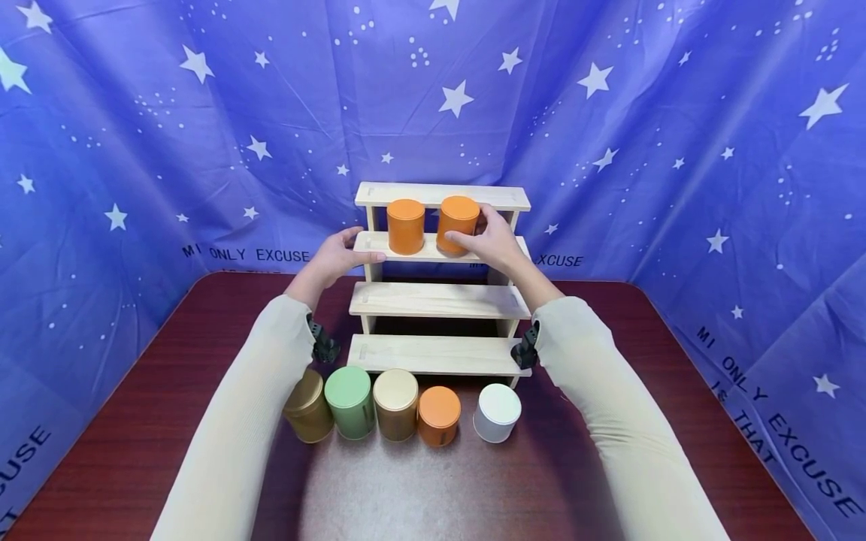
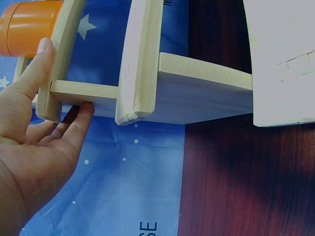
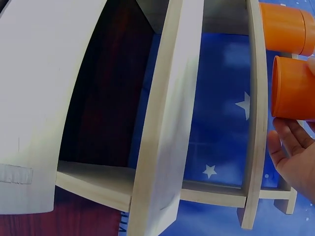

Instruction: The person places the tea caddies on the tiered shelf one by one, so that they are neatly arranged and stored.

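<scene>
My right hand (image 1: pixel 497 239) grips an orange lidded canister (image 1: pixel 457 225) at its right side, over the second tier from the top of a wooden stepped shelf (image 1: pixel 440 299). The right wrist view shows this canister (image 3: pixel 295 88) tilted, its base close to the board. Left of it, another orange canister (image 1: pixel 406 228) stands upright on the same tier. My left hand (image 1: pixel 338 258) holds the left end of that tier. In the left wrist view the thumb (image 2: pixel 39 69) lies along the board's front edge, and the other fingers reach round the side.
On the dark red table (image 1: pixel 135 421), before the shelf, stand a brown-gold canister (image 1: pixel 310 409), a green one (image 1: pixel 349 402), a gold one (image 1: pixel 395 404), an orange one (image 1: pixel 439 415) and a white one (image 1: pixel 497 412). A blue starry curtain (image 1: pixel 284 113) hangs behind and at both sides.
</scene>
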A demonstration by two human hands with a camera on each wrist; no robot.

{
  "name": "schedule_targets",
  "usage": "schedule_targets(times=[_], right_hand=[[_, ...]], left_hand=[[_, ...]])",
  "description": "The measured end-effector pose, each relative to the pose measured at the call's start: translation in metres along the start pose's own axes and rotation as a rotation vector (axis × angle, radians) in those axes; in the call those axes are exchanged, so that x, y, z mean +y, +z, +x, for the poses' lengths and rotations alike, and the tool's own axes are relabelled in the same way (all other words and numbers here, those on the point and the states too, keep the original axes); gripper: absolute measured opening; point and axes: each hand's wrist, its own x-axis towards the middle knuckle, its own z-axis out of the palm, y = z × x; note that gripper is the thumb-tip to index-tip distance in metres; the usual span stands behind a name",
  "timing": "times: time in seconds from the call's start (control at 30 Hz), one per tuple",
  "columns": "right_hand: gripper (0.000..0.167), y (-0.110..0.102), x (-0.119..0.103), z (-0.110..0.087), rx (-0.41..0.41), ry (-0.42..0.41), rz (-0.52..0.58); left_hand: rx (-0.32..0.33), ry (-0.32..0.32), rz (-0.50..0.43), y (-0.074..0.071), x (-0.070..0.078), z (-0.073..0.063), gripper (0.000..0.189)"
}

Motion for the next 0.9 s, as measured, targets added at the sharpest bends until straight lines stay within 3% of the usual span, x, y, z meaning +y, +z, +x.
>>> schedule_targets(times=[0.9], right_hand=[[0.075,0.011,0.003,0.002,0.000,0.027,0.071]], left_hand=[[0.007,0.004,0.016,0.000,0.000,0.001,0.094]])
